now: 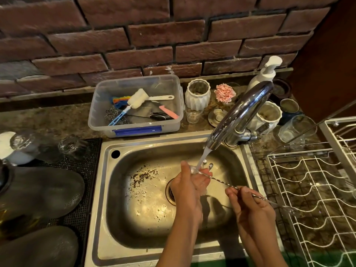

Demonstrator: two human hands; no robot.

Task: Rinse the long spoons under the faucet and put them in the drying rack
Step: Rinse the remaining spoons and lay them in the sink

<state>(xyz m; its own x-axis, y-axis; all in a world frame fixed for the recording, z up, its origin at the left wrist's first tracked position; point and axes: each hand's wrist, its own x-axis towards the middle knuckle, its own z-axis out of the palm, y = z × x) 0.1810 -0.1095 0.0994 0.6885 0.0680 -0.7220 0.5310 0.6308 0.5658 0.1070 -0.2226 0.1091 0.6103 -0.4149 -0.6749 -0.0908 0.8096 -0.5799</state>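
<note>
Water runs from the chrome faucet into the steel sink. My left hand grips several long spoons under the stream; their ends stick up beside the water. A long twisted spoon runs from my left hand out to the right. My right hand pinches its handle, and the far end reaches over the white wire drying rack, which stands right of the sink.
A clear plastic tub with brushes, scourers and knives sits behind the sink. White jars, a soap pump and glasses crowd the back right. Upturned glasses and dark plates lie on a mat at left. Dark crumbs dot the sink bottom.
</note>
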